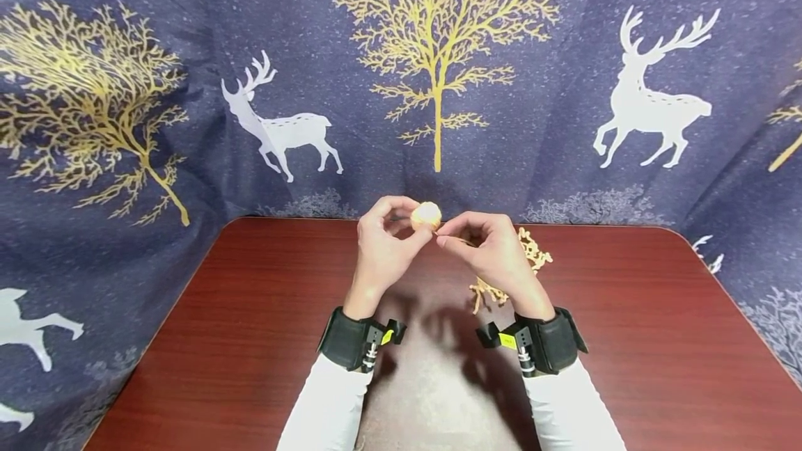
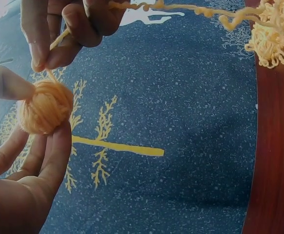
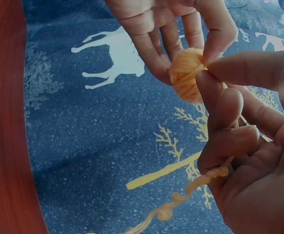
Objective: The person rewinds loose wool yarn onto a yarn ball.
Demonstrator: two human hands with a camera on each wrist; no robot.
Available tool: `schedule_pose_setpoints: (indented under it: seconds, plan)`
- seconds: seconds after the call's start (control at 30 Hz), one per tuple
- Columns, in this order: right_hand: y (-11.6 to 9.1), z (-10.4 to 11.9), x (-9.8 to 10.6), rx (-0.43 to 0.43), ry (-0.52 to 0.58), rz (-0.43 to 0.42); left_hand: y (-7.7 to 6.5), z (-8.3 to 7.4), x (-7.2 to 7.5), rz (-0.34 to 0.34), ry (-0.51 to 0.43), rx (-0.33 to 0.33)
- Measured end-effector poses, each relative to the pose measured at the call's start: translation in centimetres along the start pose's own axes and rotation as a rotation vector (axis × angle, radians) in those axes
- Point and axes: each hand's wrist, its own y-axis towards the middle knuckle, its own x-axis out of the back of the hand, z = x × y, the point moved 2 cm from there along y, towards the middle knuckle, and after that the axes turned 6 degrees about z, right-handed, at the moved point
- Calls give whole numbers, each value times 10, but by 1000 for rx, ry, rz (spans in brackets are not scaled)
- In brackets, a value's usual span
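Observation:
A small ball of orange-yellow yarn [image 2: 47, 108] is held between the thumb and fingers of my left hand [image 1: 390, 248], above the far part of the table. Close beside it, my right hand [image 1: 491, 250] pinches the yarn strand between thumb and index finger, its tips nearly at the ball. The strand [image 3: 181, 196] runs through the curled fingers of the right hand and trails off, kinked and curly. A loose tangle of the same yarn [image 2: 273, 34] lies on the table, partly hidden behind the right hand and wrist in the head view.
The reddish-brown wooden table [image 1: 269, 298] ends at a far edge just beyond the hands. Behind it hangs a dark blue cloth [image 1: 388, 138] printed with golden trees and white deer. Each wrist wears a black strap with a camera mount [image 1: 366, 339].

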Motion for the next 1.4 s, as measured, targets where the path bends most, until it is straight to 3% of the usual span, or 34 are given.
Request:
schedule_pose_setpoints:
  seconds: [0.2,0.3,0.37,0.47,0.53,0.63,0.7,0.77,0.87,1.0,1.1,1.17,1.27,1.4]
  plan:
    - [-1,-1,2,17,18,1,-1,3,1,76,136,24]
    - [-1,0,4,33,44,-19,-1,4,2,181,230,61]
    - [-2,0,7,45,78,-42,-2,5,3,301,229,94]
    - [-2,-3,11,59,141,-66,-3,3,4,504,125,130]
    - [-2,-5,13,66,174,-68,-3,1,4,604,-24,132]
    - [-2,-8,14,65,189,-62,-3,-5,4,650,-263,104]
    - [-1,-10,13,60,190,-61,-3,-8,4,617,-407,80]
    - [0,-11,12,48,191,-55,-2,-10,3,541,-482,50]
    - [2,-12,8,39,183,-38,0,-12,1,375,-548,38]
    - [2,-10,3,16,118,-13,1,-10,-2,129,-581,71]
    - [0,-6,1,-15,48,14,2,-7,-4,-13,-497,86]
    - [0,-4,0,-20,20,35,1,-3,-3,-58,-385,85]
    - [-1,-1,-1,-20,6,45,1,1,-2,-58,-198,90]
    - [-1,0,2,-2,31,22,0,3,-2,19,30,123]
